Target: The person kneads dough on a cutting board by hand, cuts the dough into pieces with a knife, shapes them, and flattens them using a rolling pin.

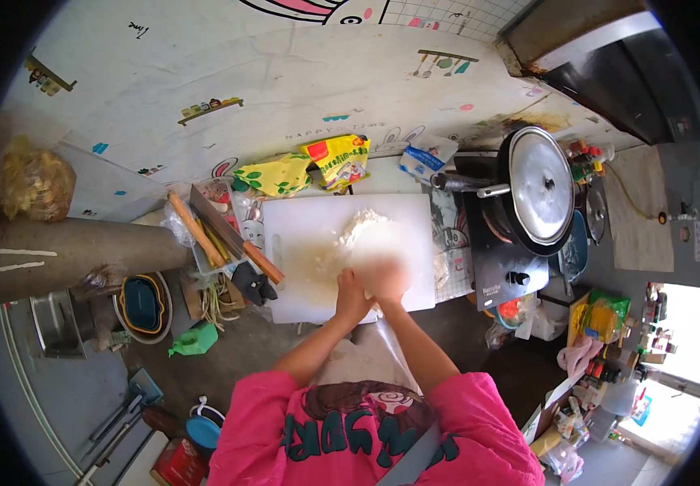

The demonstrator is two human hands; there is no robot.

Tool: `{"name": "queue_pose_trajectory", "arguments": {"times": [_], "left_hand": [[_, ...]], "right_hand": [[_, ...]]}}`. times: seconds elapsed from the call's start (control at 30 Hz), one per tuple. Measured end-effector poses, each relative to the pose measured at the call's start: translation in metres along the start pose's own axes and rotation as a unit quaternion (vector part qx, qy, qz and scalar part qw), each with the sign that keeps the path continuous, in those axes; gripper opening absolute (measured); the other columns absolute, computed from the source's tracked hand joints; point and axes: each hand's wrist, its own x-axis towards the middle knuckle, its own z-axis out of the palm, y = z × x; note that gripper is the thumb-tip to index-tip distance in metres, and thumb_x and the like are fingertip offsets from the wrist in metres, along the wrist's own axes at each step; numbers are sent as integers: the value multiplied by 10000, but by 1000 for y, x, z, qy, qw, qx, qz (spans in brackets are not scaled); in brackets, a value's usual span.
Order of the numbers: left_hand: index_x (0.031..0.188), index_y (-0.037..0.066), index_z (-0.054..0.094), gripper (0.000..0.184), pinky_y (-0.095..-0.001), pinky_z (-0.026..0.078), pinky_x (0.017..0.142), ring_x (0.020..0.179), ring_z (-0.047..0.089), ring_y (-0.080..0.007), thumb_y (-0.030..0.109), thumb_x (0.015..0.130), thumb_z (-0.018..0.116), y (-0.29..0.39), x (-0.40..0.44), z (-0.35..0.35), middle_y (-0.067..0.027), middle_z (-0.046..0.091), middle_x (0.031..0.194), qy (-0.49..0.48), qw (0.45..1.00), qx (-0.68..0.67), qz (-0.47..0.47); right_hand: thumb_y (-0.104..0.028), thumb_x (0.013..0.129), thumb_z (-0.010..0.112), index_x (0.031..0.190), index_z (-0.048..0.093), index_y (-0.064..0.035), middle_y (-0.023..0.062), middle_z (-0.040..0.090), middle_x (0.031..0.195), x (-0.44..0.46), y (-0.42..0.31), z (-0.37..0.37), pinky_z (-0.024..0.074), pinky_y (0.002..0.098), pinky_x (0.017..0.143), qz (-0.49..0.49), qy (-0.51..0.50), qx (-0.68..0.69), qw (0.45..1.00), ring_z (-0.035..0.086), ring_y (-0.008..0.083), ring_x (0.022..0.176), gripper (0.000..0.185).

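A white cutting board [293, 212] lies in front of me, with a heap of white flour-like powder [364, 220] on its upper middle. My left hand [352, 296] is at the board's near part with its fingers curled closed; whatever they hold, if anything, is hidden. Close against it on the right is my right hand [390, 283]. A pale blur covers its fingers and the spot just in front of them, so its grip does not show. Both hands are on the near side of the powder.
Left of the board, a cleaver [220, 219] and a rolling pin [196, 231] rest across a plastic bin. Yellow bags [338, 162] stand behind the board. To the right, a lidded pan [540, 186] sits on a stove [508, 283], its handle pointing towards the board.
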Motion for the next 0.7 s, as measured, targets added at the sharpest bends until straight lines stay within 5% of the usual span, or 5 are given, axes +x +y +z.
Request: {"name": "queue_pose_trajectory", "arguments": {"times": [0.07, 0.27, 0.4, 0.67, 0.7], "left_hand": [[1144, 21, 452, 582, -441, 375, 866, 974, 412, -389, 96, 636, 724, -14, 2, 9, -186, 428, 1078, 2, 999, 26, 24], [1157, 22, 456, 590, -438, 376, 874, 997, 414, -388, 104, 633, 715, -15, 14, -4, -185, 429, 1093, -32, 999, -14, 9], [1198, 41, 428, 649, -452, 367, 884, 1020, 409, -387, 103, 625, 727, -8, 26, -8, -190, 419, 1105, -51, 998, -33, -22], [1335, -35, 225, 912, -480, 293, 990, 1146, 344, -409, 176, 630, 765, -12, 31, 11, -236, 337, 1251, -118, 987, 24, -106], [1339, -42, 211, 917, -484, 285, 1001, 1154, 340, -410, 174, 639, 762, -10, 31, 8, -240, 329, 1261, -132, 984, 27, -119]], "right_hand": [[-330, 779, 587, 981, 592, -75, 122, 579, 955, 2, -45, -23, 410, 419, 788, 63, 9, 71, 995, 541, 281, 917, 326], [-330, 772, 574, 951, 579, -79, 114, 560, 986, 14, -26, 0, 374, 425, 816, 10, -54, -92, 994, 513, 284, 945, 308], [-341, 762, 564, 966, 552, -101, 87, 544, 1001, 35, -35, -23, 350, 415, 846, -45, 31, 0, 999, 496, 271, 968, 316], [-301, 754, 575, 1015, 555, -88, 88, 536, 1040, 69, -22, -24, 347, 424, 878, -10, -58, -9, 998, 484, 279, 1002, 337], [-260, 790, 568, 1061, 555, -70, 114, 540, 1035, 53, 14, 32, 368, 434, 868, -124, 123, -131, 976, 495, 286, 993, 331]]}}
